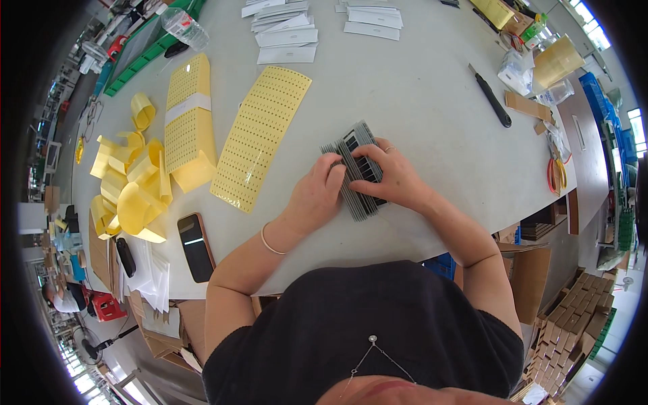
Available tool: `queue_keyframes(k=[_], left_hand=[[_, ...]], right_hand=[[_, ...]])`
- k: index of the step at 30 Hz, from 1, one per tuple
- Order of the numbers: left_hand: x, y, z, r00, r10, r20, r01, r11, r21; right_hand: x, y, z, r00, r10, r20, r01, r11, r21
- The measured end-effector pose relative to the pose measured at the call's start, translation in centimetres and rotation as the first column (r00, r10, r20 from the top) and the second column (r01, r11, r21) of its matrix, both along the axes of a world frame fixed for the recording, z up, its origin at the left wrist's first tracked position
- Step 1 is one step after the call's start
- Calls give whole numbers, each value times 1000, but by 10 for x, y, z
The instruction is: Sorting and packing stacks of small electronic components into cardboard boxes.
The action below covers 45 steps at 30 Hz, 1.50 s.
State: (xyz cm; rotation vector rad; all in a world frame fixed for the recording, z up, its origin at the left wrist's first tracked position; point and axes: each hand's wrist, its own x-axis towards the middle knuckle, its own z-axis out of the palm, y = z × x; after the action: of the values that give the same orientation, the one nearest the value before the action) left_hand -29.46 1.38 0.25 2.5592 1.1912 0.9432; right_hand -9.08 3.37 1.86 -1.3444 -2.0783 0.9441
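A bundle of thin grey strips with black parts along its middle (362,210) stands on the table in front of me; I cannot make out exactly what the strips are. Against its left side, my left hand (317,187) presses with curled fingers. From the right, my right hand (398,177) grips the bundle, its thumb and index finger over the black part. To the left of my hands lies a yellow sheet of small labels (262,135). A thick stack of similar label sheets (189,138), wrapped by a white band, sits beyond it.
Curled yellow backing strips (138,206) heap at the left, near a phone (196,246). White paper slips (287,54) lie at the far side, with a bottle (183,28) at far left. A utility knife (493,98), scissors (556,174) and a tape roll (559,62) are at right.
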Motion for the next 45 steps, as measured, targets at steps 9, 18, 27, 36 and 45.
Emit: queue_keyframes(k=[9, 18, 27, 36, 45], left_hand=[[0, 0, 3, 1000, -11, -11, 11, 1000, -6], [-1, 1, 2, 1000, -11, -9, 11, 1000, 2], [0, 1, 0, 999, -5, 52, 6, 1000, -16], [-1, 0, 2, 999, 26, 33, -27, 999, 24], [-1, -3, 16, 995, 49, -90, -52, 998, -28]], right_hand=[[0, -1, -3, 1000, -11, 4, 10, 1000, 21], [0, -2, -5, 999, 46, 26, -49, 994, 96], [-4, -4, 2, 994, 26, 102, -34, 997, 75], [-4, -4, 2, 996, 27, 89, -34, 996, 83], [-2, -4, 0, 998, 34, 49, -37, 998, 54]])
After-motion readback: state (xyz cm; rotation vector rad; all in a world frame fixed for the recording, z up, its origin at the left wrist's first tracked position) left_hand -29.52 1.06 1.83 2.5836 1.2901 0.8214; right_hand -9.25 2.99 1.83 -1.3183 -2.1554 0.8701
